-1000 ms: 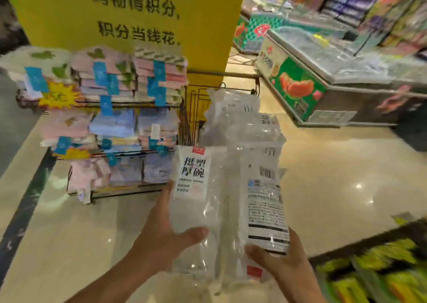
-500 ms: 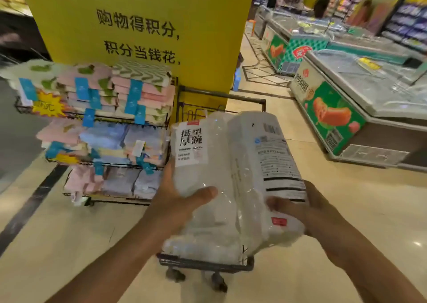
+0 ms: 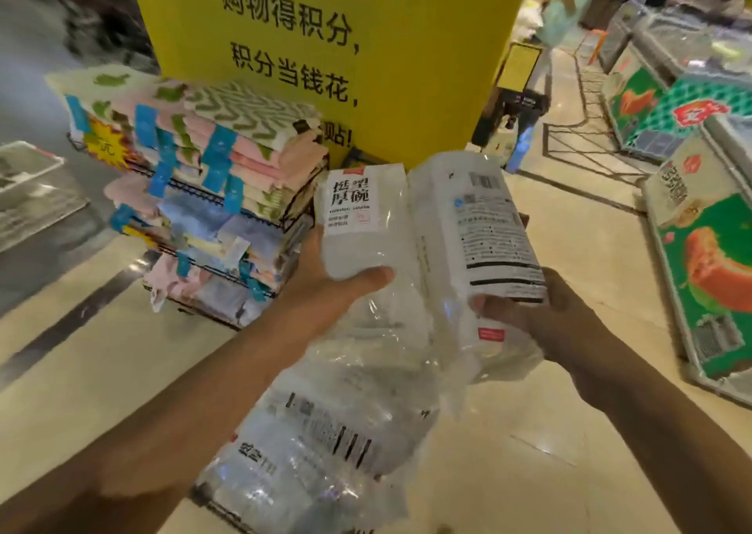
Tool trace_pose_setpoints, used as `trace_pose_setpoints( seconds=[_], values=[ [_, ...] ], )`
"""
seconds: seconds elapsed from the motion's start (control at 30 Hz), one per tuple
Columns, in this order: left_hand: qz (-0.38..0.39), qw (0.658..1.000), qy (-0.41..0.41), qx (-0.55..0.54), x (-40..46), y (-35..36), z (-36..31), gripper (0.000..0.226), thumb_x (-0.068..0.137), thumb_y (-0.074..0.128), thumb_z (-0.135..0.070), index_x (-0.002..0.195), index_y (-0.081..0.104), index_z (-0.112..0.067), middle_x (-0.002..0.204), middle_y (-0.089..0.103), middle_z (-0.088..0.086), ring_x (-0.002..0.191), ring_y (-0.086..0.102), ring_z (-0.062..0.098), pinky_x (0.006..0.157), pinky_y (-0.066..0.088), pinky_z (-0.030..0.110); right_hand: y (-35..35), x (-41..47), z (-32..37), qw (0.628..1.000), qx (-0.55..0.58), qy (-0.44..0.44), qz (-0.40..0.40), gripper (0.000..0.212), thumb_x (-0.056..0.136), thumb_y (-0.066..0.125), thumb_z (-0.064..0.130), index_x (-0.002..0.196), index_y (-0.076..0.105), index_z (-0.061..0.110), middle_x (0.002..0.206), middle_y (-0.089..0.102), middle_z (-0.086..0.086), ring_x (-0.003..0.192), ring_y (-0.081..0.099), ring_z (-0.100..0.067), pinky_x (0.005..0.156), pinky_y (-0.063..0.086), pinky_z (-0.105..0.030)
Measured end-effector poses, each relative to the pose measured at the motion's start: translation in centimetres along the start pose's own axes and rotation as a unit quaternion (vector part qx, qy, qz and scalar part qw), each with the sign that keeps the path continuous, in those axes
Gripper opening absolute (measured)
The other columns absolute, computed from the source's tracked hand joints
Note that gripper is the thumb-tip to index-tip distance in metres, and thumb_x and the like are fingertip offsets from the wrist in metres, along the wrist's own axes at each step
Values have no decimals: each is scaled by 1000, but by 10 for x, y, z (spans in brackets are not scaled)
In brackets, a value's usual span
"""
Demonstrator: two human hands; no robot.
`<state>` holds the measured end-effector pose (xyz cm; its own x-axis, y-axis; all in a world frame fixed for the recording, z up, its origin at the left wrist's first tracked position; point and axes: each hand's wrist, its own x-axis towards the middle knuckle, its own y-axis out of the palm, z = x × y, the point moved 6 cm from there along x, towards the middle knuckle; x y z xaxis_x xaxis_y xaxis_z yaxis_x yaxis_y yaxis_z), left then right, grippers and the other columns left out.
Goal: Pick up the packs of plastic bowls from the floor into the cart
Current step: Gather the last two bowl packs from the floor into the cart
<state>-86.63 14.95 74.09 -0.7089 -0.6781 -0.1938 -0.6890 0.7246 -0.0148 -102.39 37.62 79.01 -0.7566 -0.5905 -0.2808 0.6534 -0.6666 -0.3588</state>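
I hold two clear packs of plastic bowls side by side at chest height. My left hand (image 3: 325, 289) grips the left pack (image 3: 358, 224), which has a white label with black characters. My right hand (image 3: 541, 309) grips the right pack (image 3: 480, 224), its barcode and printed back label facing me. Below them lie more clear packs of bowls (image 3: 325, 444) with barcodes. They hide nearly all of the cart; only a dark wire edge (image 3: 228, 511) shows at the bottom.
A wire rack of folded towels (image 3: 228, 175) with blue tags stands at the left. Behind it rises a yellow pillar (image 3: 407, 45) with black characters. Chest freezers (image 3: 704, 248) line the right side. The floor (image 3: 549, 432) is glossy beige tile.
I have come closer to the cart and the view now looks down on the packs lying in it. Both hands still hold the two packs, now over the cart.
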Motion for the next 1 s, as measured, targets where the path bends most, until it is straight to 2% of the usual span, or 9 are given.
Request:
trace_pose_setpoints(
  seconds=[0.13, 0.27, 0.3, 0.4, 0.5, 0.6, 0.73, 0.87, 1.0],
  values=[
    [-109, 994, -3, -3, 12, 54, 9, 89, 61, 93, -49, 138, 49, -49, 129, 67, -19, 120, 64, 8, 104, 55, 38, -46, 74, -16, 997, -8, -31, 64, 77, 45, 93, 56, 119, 74, 43, 111, 82, 12, 105, 78, -21, 100, 58, -52],
    [-199, 979, -36, -5, 7, 82, 6, 90, 71, 93, -44, 145, 42, -40, 133, 64, -7, 115, 67, 16, 91, 61, 39, -64, 115, -15, 986, -23, -41, 162, 32, 73, 94, 29, 91, 78, 49, 90, 82, 23, 92, 78, -11, 89, 60, -39],
    [-215, 976, -40, -15, 6, 84, 7, 97, 70, 94, -45, 149, 40, -39, 133, 64, -6, 112, 68, 16, 89, 62, 39, -66, 123, -10, 983, -32, -50, 176, 31, 77, 92, 24, 89, 76, 48, 88, 82, 23, 89, 78, -9, 84, 60, -35],
    [-256, 965, -43, -28, 4, 90, 8, 108, 64, 97, -51, 153, 38, -38, 133, 65, -7, 112, 70, 16, 88, 64, 41, -60, 142, 0, 971, -53, -65, 222, 36, 76, 92, 29, 104, 78, 45, 102, 83, 14, 100, 78, -16, 92, 62, -43],
    [-280, 958, -35, -46, 7, 99, 12, 89, 71, 96, -37, 144, 44, -33, 124, 68, -8, 106, 72, 13, 80, 65, 36, -57, 163, -2, 961, -71, -95, 250, 41, 75, 93, 38, 110, 76, 51, 109, 82, 17, 108, 76, -16, 102, 58, -49],
    [-309, 948, -35, -60, 20, 107, 19, 91, 71, 97, -31, 144, 44, -31, 124, 69, -5, 108, 72, 18, 85, 66, 45, -52, 190, -5, 950, -68, -111, 283, 53, 70, 94, 41, 117, 73, 51, 116, 80, 17, 114, 73, -16, 106, 56, -50],
    [-355, 933, -48, -47, 58, 128, 23, 85, 74, 94, -31, 140, 40, -37, 114, 60, -18, 107, 64, 14, 87, 58, 35, -56, 249, -8, 937, -86, -97, 324, 48, 70, 95, 41, 111, 73, 52, 114, 81, 14, 111, 75, -20, 103, 58, -51],
    [-405, 906, -100, -65, 103, 154, 52, 105, 59, 101, -43, 144, 39, -41, 132, 63, -9, 125, 63, 27, 102, 56, 48, -50, 316, -21, 915, -102, -83, 381, 43, 73, 95, 29, 107, 73, 44, 115, 81, 7, 112, 75, -24, 102, 58, -51],
    [-447, 881, -151, -23, 120, 186, 56, 140, 41, 94, -62, 159, 22, -43, 153, 50, -2, 139, 52, 32, 114, 47, 55, -51, 356, -39, 883, -111, -88, 448, 54, 79, 92, 18, 127, 71, 30, 120, 80, 7, 110, 76, -12, 98, 62, -40]
  ],
)
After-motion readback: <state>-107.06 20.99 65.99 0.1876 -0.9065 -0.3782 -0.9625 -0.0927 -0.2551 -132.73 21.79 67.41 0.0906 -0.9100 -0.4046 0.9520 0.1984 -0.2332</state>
